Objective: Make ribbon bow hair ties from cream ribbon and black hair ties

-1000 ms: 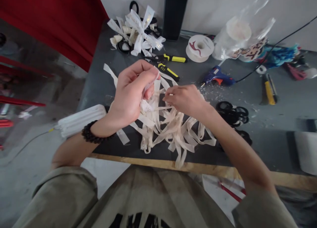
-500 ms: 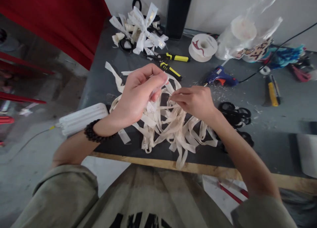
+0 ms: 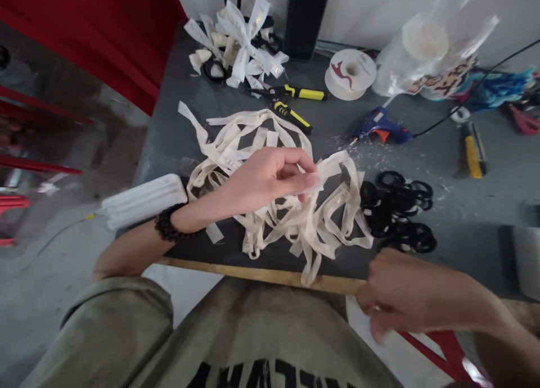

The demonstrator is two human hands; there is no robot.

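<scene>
My left hand (image 3: 259,183) is over the middle of the ribbon pile, thumb and fingers pinched on the end of a white ribbon (image 3: 315,186). Cream and white ribbons (image 3: 310,225) lie tangled below it, and one loop hangs over the table's front edge. Down at the lower right, my right hand (image 3: 405,292) is past that edge, in front of my shirt. It is smeared by motion with its fingers curled, and I cannot make out anything in it. Black hair ties (image 3: 399,202) are heaped on the table just beyond the right hand.
At the back are finished-looking white bows (image 3: 242,45), yellow-handled pliers (image 3: 291,104), a ribbon spool (image 3: 350,73) and a plastic-wrapped roll (image 3: 422,45). A blue glue gun (image 3: 382,125) with a cord and a yellow cutter (image 3: 475,152) lie right. A white power strip-like block (image 3: 143,199) is left.
My left hand has moved right and toward me, still pinching the white ribbon. My right hand has left the ribbon pile and swung down to the lower right, past the table edge.
</scene>
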